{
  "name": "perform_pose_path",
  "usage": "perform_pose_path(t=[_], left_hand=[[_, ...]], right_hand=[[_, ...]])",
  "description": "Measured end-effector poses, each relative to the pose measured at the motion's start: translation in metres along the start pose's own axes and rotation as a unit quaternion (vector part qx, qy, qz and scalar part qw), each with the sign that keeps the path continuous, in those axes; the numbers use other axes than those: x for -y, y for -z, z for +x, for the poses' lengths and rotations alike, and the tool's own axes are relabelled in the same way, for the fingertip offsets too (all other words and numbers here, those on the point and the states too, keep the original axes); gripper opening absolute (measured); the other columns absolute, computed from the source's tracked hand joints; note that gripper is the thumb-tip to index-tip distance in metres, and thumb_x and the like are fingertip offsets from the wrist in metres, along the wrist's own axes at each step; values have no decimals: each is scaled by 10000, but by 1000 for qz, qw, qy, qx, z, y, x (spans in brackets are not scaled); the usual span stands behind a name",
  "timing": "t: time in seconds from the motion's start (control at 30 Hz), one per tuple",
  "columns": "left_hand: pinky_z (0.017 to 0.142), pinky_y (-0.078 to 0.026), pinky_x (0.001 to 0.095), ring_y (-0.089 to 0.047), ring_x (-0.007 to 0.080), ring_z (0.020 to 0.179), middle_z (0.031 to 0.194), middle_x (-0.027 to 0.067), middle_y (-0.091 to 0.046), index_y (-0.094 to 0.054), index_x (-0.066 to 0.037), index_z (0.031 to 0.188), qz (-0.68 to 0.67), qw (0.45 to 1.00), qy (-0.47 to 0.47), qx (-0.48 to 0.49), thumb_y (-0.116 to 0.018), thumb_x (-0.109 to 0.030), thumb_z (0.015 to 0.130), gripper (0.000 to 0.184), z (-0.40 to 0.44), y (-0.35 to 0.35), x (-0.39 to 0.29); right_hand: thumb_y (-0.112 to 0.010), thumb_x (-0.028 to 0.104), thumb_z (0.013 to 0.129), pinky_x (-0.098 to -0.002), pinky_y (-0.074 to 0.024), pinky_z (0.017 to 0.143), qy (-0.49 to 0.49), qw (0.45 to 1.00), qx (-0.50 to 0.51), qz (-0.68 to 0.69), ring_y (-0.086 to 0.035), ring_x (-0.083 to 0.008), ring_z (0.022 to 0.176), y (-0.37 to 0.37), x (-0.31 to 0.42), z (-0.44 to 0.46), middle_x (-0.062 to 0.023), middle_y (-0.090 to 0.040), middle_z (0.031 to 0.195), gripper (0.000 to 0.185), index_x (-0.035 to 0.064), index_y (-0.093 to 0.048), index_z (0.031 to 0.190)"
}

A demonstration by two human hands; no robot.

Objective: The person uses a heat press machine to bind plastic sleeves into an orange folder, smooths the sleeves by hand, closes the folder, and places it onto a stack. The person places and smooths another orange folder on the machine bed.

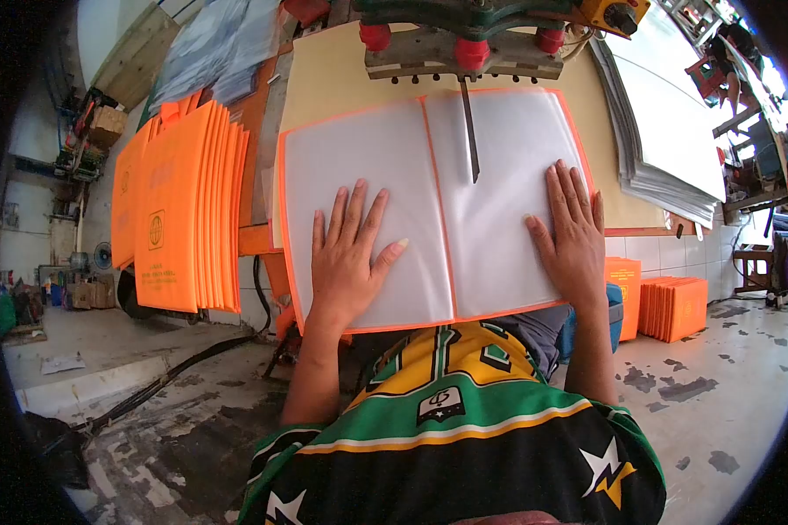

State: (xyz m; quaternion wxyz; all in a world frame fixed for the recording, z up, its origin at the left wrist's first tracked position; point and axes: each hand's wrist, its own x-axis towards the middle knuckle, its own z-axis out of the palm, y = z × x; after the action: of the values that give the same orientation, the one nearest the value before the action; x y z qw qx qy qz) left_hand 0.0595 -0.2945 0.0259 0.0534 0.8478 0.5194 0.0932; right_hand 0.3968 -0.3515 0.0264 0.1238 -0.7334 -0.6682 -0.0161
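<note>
An open folder (368, 175) with orange edges, an orange centre line and clear, whitish sheets lies across the tan work surface in front of me. My left hand (352, 258) rests flat on its left half, fingers spread. On the right half, near the right edge, my right hand (571, 232) lies flat with the thumb apart. Neither hand grips anything. Above the folder's far edge is a machine's metal bar (464, 59) with red knobs, and a thin dark blade-like strip (471, 131) points down over the right half.
Orange printed folders (179, 210) are stacked at the left, beside clear plastic sheets (219, 44). A thick pile of white sheets (665, 114) lies at the right. More orange folders (672, 309) stand on the floor at the right. A black cable (193, 357) runs along the floor at the left.
</note>
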Motion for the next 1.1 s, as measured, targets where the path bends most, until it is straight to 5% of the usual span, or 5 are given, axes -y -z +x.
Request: perform_pose_path(t=[0.67,0.77,0.83,1.1], left_hand=[[1308,-158,655,-240,383,1649,1807,106,-243,-335,-238,1723,5,1000,-1,-3,-567,-556,1064,767,-3,0,2],[1310,-146,655,-230,383,1652,1807,108,-239,-331,-234,1724,4,1000,2,-3,-553,-561,1068,766,1,-4,-8],[1308,-145,657,-222,381,1655,1807,112,-236,-327,-229,1725,3,1000,-3,-3,-534,-569,1074,763,5,-8,-20],[1307,-150,656,-218,377,1658,1809,107,-234,-323,-235,1728,-3,1000,-19,-9,-521,-568,1079,755,12,-14,-38]], right_hand=[[-520,533,1096,-575,-84,1351,-14,1000,-2,-25,-239,-263,1664,-6,-4,-7,-75,-324,1782,770,124,-324,1718],[-497,538,1102,-581,-69,1352,-13,1000,-6,-13,-225,-271,1669,-7,14,-4,-93,-305,1787,774,106,-314,1718],[-429,591,1114,-504,-27,1369,1,999,9,-32,-194,-245,1677,-11,28,-3,-73,-277,1799,792,121,-276,1733],[-443,592,1108,-539,-55,1363,47,999,21,6,-221,-244,1671,-11,57,0,-71,-309,1788,790,116,-305,1723]])
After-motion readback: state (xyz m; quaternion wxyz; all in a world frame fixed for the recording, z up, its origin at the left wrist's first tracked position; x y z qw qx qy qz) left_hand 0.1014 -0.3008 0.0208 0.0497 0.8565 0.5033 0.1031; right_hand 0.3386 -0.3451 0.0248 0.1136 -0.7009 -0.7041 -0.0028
